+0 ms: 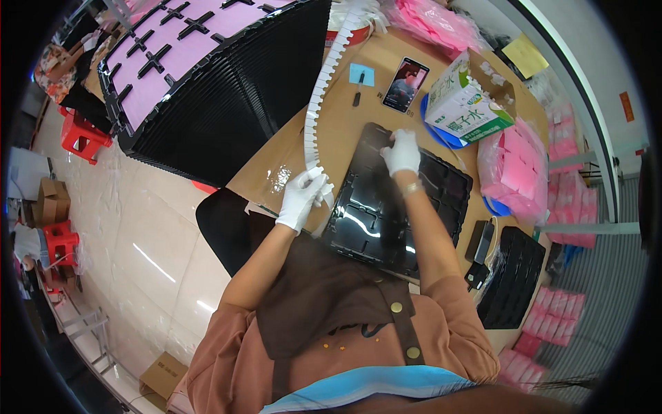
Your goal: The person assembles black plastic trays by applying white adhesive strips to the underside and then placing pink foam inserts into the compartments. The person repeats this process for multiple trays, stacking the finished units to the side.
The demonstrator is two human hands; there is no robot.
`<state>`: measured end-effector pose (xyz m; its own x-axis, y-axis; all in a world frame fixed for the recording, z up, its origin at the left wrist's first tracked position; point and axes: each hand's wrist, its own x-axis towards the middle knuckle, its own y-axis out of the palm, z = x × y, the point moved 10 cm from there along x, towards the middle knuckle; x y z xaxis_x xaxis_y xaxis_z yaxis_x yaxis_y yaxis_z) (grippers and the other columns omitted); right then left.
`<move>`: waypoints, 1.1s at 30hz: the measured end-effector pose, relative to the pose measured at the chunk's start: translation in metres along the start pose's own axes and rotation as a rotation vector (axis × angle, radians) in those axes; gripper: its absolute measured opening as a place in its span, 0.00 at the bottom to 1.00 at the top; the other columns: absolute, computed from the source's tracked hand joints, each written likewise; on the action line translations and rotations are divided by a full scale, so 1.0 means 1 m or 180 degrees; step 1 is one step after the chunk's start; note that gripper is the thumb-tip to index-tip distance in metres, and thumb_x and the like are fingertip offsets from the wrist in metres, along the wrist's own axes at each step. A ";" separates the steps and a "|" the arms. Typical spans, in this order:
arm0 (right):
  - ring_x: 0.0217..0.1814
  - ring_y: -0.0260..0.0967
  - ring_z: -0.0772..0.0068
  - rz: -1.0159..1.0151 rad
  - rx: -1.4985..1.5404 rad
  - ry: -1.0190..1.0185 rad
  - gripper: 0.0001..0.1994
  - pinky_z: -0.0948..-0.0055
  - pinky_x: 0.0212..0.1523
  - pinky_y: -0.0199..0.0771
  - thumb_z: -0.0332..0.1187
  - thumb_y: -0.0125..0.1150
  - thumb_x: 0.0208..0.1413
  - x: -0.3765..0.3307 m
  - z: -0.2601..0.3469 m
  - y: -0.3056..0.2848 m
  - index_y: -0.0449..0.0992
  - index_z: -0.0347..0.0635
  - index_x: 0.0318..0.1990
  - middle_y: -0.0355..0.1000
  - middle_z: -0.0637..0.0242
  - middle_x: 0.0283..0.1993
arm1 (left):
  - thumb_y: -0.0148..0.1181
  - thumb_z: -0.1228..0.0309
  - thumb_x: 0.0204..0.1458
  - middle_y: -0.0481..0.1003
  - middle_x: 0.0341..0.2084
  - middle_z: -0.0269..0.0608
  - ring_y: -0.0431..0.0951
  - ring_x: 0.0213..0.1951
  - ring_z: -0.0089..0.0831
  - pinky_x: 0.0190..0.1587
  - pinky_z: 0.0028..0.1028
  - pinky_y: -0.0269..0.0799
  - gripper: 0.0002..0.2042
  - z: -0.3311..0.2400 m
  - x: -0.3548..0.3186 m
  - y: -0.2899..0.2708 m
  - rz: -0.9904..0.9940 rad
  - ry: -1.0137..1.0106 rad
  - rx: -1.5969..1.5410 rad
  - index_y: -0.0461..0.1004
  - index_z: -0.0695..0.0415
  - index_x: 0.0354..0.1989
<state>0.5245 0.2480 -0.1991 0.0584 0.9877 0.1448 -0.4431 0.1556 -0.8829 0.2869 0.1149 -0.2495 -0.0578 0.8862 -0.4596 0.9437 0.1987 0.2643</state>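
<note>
My left hand (301, 199), in a white glove, pinches the lower end of a long white strip with notched edges (315, 110). The strip curves up and away past the table's far side. A shiny black plastic tray (358, 221) with moulded compartments lies on the table before me. Above the tray's far part is my gloved right hand (402, 153), its fingers curled in. Anything between those fingers is too small or hidden to make out. The right forearm covers part of the tray.
A tall stack of black trays with pink sheeting (234, 96) stands at the left. Beyond my tray lie a small dark-handled tool (358, 93), a phone (405, 84) and a green-white carton (465, 103). Pink bagged packs (514, 169) and another black tray (512, 276) are at the right.
</note>
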 end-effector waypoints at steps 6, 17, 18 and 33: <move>0.32 0.68 0.85 0.1474 0.3042 0.0483 0.05 0.82 0.35 0.70 0.25 0.64 0.52 -0.114 0.065 0.046 0.77 0.34 0.35 0.75 0.70 0.31 | 0.59 0.64 0.56 0.72 0.23 0.29 0.66 0.19 0.12 0.21 0.15 0.64 0.14 0.003 -0.007 0.013 -0.0032 0.0028 -0.0164 0.73 0.61 0.46; 0.34 0.69 0.66 0.0449 0.2680 -0.0799 0.06 0.72 0.36 0.70 0.18 0.61 0.44 -0.141 0.080 -0.035 0.74 0.37 0.30 0.69 0.62 0.33 | 0.56 0.66 0.59 0.68 0.17 0.29 0.64 0.16 0.14 0.18 0.16 0.60 0.10 0.014 0.000 0.025 0.0054 -0.0200 -0.0293 0.75 0.61 0.38; 0.35 0.69 0.67 0.0518 0.2778 -0.0795 0.06 0.72 0.36 0.70 0.18 0.61 0.44 -0.146 0.078 -0.037 0.74 0.38 0.30 0.69 0.61 0.34 | 0.56 0.66 0.59 0.68 0.16 0.29 0.64 0.17 0.14 0.19 0.15 0.60 0.10 0.011 0.001 0.017 -0.0068 -0.0058 -0.0235 0.75 0.61 0.38; 0.32 0.69 0.84 0.1228 0.3609 0.0928 0.04 0.82 0.34 0.69 0.25 0.62 0.54 -0.146 0.040 0.025 0.77 0.35 0.37 0.75 0.70 0.32 | 0.56 0.66 0.58 0.69 0.16 0.31 0.67 0.16 0.15 0.18 0.16 0.64 0.10 0.002 -0.036 0.044 0.0154 0.0247 -0.0244 0.73 0.62 0.33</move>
<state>0.4690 0.1068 -0.2243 -0.1153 0.9551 -0.2731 -0.9928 -0.1021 0.0621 0.3315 0.0909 -0.2230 -0.0406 0.9246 -0.3787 0.9186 0.1836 0.3500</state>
